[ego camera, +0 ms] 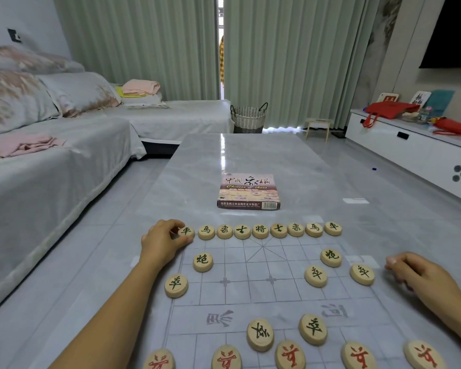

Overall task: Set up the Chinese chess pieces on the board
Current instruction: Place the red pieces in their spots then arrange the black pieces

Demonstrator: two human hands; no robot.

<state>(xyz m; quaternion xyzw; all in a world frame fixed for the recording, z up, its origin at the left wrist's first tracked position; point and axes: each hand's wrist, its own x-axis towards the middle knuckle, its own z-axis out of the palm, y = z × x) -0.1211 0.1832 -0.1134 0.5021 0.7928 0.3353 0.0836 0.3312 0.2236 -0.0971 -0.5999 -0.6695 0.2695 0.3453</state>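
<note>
Newbie: Progress check, where's this setup at? The dark back row looks full to me, nine across the far edge of the board (248, 291).

Regular: Pretty much. The left hand (161, 243) is on the far-left chariot (186, 231), thumb and fingertips pinched round it, so I'd say it's just squaring that corner piece onto its point. The arm is stretched long up the left side of the board, with the wrist low near the table (250, 155).

Newbie: And the right hand (413, 271)?

Regular: It's parked on the table just off the board's right edge, near the right-hand soldier (362, 274), knuckles up and fingers curled under. Can't tell if there's a piece in there or nothing.

Newbie: So what's next?

Regular: My guess is the soldier line. Both cannons are down and three dark soldiers are in their row, but two dark strays (260, 334) sit on the near side of the river, right by the red pieces (290, 355). They want lifting over to the two bare crosses mid-row, without nudging the neighbours.
</note>
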